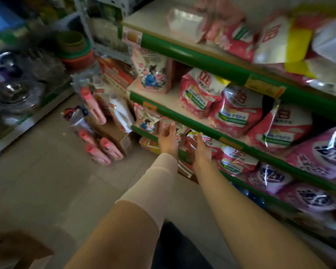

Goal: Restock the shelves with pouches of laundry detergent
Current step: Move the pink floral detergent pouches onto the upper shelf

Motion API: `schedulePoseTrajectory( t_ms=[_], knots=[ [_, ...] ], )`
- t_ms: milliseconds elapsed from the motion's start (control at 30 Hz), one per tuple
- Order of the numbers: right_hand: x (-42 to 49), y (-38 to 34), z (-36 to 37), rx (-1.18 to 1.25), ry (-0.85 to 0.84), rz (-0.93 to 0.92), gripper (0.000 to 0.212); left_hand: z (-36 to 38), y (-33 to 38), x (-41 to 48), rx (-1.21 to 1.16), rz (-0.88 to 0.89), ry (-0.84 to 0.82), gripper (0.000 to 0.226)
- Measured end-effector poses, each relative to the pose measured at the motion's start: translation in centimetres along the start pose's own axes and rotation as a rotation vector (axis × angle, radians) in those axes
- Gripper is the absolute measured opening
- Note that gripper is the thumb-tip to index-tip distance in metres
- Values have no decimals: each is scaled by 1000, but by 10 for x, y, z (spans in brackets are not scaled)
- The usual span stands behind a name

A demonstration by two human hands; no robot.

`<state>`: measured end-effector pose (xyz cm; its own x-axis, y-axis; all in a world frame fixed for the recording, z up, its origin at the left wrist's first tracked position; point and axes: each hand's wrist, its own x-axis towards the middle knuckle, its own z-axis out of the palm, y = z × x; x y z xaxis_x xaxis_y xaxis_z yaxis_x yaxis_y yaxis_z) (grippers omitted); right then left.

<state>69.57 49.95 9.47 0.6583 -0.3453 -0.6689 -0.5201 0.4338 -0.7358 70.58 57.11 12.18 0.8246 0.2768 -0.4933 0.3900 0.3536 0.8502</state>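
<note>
Shelving with cream boards and green front rails runs from the upper centre of the frame down to the lower right, and it is crowded with soft laundry detergent pouches. Pink-and-white plastic pouches with green labels lean on the middle board at centre right, and purple-and-white glossy pouches lie below them at the right edge. A pale pink pouch printed with a blue cartoon figure stands at the left end of the middle board.

Both arms reach to the lower board at the centre of the frame. The left hand, its forearm in a pale pink sleeve, has its fingers spread and relaxed, grasping nothing, just in front of a smaller cartoon-figure pouch. The right hand lies against a pink-and-white pouch with a yellow corner at the front edge of that board; motion blur hides whether the fingers grip it or only touch it.

Left of the shelving, pink plastic bottles lie on the grey tiled floor beside a brown cardboard box. Stacked green and red plastic basins sit at the upper left.
</note>
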Motion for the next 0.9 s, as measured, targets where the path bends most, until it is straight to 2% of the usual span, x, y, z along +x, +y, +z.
schedulePoseTrajectory(
  t_ms=[67,233,333,400,500,600,733,800,900],
  knots=[
    [4,-21,-3,47,23,-32,38,22,13,-3,67,26,-64,40],
    [12,-81,-1,121,71,-173,33,68,53,0,106,116,-236,34],
    [13,-121,9,147,73,-265,36,93,83,10,62,204,-326,16],
    [15,-149,19,154,66,-363,35,109,108,19,-4,270,-383,16],
    [15,-190,36,195,47,-459,24,125,145,32,4,376,-411,21],
    [12,-225,49,276,17,-503,35,137,172,46,54,463,-434,25],
    [21,-257,58,310,-2,-523,40,153,190,67,29,448,-444,32],
    [29,-265,62,258,13,-509,51,161,195,78,20,439,-437,35],
    [42,-276,67,194,18,-492,57,169,206,92,7,441,-403,27]
  ],
)
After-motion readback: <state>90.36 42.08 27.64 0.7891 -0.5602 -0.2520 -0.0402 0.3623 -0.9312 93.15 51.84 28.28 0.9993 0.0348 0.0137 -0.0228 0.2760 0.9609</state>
